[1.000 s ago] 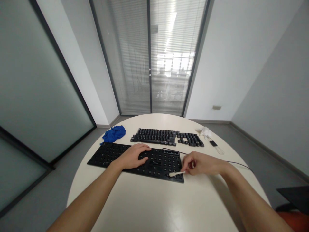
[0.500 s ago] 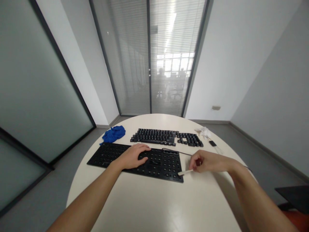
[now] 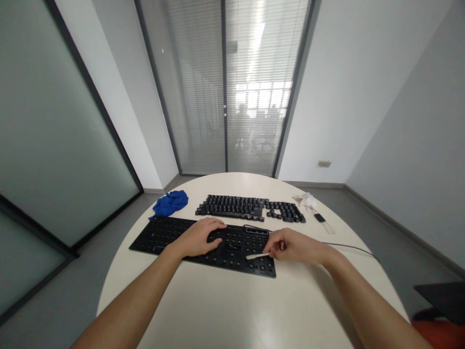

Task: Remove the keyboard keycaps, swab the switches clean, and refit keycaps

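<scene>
The right hand [image 3: 292, 246] is pinching a white stick [image 3: 257, 256] between thumb and fingertips, closed on its right end; the free end is pointing left over the right part of a black keyboard base [image 3: 232, 259], but whether it is touching cannot be told. The left hand [image 3: 198, 238] is lying palm down across the base's middle, fingers extended, thumb spread apart, holding only against the base. Keycaps [image 3: 232, 206] are lying toward the table's [image 3: 203, 310] far edge, a blue cloth [image 3: 170, 202] is resting by its left edge, and a cable [image 3: 350, 246] is running toward its right edge.
</scene>
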### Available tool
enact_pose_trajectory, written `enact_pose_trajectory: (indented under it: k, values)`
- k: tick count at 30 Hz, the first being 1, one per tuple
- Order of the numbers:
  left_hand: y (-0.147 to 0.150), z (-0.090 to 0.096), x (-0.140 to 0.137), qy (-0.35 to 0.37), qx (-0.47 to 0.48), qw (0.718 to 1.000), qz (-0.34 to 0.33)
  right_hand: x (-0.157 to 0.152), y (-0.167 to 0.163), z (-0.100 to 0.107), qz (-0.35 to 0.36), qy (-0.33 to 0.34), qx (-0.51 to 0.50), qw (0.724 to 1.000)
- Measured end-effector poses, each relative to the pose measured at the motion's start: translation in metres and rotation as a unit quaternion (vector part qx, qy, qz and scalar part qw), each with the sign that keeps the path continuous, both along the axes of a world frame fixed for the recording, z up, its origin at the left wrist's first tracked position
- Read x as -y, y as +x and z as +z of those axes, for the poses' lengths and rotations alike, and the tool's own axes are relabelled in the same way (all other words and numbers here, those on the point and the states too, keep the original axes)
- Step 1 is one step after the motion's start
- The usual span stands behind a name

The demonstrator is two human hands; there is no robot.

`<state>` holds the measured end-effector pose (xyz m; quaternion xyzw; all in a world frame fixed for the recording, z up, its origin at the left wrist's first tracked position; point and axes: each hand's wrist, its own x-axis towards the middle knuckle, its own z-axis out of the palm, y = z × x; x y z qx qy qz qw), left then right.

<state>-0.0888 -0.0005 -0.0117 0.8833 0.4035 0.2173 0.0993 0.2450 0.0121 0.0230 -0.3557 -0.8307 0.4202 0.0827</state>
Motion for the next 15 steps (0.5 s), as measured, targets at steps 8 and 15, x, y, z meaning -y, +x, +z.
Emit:
enact_pose_trajectory:
  k: [8, 15]
  values:
    - [0.000, -0.001, -0.001, 0.003, -0.009, 1.000, 0.004, -0.011, -0.001, -0.007, -0.073, 0.143, -0.001, 0.987]
    - [0.000, 0.000, -0.001, 0.004, 0.000, 1.000, 0.001, -0.012, -0.003, -0.004, -0.101, 0.200, -0.014, 0.974]
